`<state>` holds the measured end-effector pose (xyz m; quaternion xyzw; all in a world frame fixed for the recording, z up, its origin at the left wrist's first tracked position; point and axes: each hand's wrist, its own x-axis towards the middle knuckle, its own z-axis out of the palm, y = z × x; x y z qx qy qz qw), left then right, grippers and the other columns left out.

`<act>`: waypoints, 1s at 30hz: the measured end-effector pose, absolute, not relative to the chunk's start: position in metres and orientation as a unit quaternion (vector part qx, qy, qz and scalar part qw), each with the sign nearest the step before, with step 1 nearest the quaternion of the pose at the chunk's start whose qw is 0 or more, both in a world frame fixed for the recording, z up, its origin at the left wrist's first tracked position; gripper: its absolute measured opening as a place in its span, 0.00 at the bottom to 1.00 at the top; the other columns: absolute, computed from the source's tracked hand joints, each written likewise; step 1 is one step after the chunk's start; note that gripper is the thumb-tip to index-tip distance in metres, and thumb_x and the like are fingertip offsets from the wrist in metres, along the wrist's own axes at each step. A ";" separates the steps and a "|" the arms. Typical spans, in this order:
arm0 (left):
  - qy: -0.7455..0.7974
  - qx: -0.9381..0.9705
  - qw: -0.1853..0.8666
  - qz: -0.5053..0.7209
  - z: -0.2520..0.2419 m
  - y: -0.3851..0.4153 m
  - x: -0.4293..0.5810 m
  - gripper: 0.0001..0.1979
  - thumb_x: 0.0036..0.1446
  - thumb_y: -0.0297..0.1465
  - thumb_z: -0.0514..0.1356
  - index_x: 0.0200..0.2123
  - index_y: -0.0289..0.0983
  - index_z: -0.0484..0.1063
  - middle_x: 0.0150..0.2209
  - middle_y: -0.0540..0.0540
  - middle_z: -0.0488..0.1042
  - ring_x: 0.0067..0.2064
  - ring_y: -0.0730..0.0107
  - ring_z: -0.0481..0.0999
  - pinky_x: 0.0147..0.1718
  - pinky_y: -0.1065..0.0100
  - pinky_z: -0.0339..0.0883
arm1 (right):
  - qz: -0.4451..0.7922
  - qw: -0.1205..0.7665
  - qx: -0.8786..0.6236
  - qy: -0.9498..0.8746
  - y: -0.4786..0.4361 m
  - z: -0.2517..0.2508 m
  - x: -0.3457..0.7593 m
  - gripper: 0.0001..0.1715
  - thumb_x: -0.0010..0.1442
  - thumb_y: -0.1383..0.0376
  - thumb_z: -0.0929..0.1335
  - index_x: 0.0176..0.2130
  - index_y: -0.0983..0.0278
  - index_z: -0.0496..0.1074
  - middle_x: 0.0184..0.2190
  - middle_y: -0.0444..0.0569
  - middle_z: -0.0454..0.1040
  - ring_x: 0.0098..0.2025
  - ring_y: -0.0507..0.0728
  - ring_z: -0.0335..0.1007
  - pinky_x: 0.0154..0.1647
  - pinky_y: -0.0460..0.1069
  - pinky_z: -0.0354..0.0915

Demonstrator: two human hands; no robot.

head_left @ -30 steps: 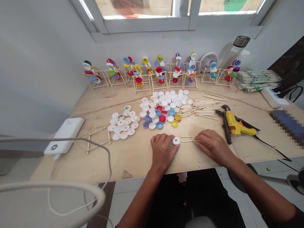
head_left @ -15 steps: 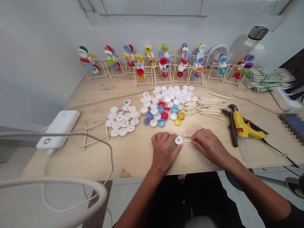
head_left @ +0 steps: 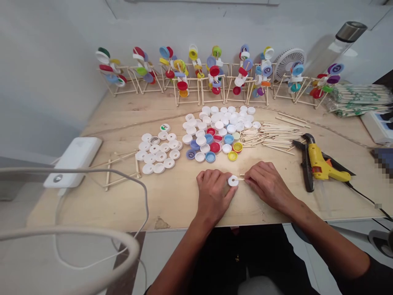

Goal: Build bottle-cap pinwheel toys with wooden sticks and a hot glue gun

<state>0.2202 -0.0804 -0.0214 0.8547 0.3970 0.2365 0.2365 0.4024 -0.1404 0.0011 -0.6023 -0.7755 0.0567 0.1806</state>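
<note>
Near the table's front edge, my left hand (head_left: 214,192) grips a white bottle cap (head_left: 233,180) with a hole in its middle, the cap turned on edge and facing right. My right hand (head_left: 266,184) pinches a thin wooden stick (head_left: 240,179), whose left end lies at the cap's hole. Whether the tip is inside the hole is too small to tell. Part of another stick (head_left: 242,175) shows just behind, by the right fingertips. Beyond the hands lie white caps with holes (head_left: 160,156) and a pile of white and coloured caps (head_left: 215,147).
Loose sticks (head_left: 279,135) lie behind my right hand, a yellow glue gun (head_left: 321,162) to its right. Stick frames with coloured caps (head_left: 214,84) line the back. At left are a stick frame (head_left: 108,174), a white power bank (head_left: 73,162) and cables (head_left: 146,205).
The stick in my right hand has moved left, and its end now meets the cap's hole. My left hand keeps its hold on the cap. The view has shifted slightly.
</note>
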 end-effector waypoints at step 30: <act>0.396 0.857 0.230 0.235 -0.023 -0.082 0.220 0.08 0.52 0.33 0.61 0.37 0.41 0.72 0.35 0.47 0.73 0.42 0.61 0.67 0.48 0.57 0.53 | 0.004 0.137 -0.585 -0.799 -0.141 0.001 0.401 0.14 0.68 0.68 0.59 0.32 0.65 0.70 0.28 0.49 0.67 0.34 0.57 0.58 0.40 0.53 0.52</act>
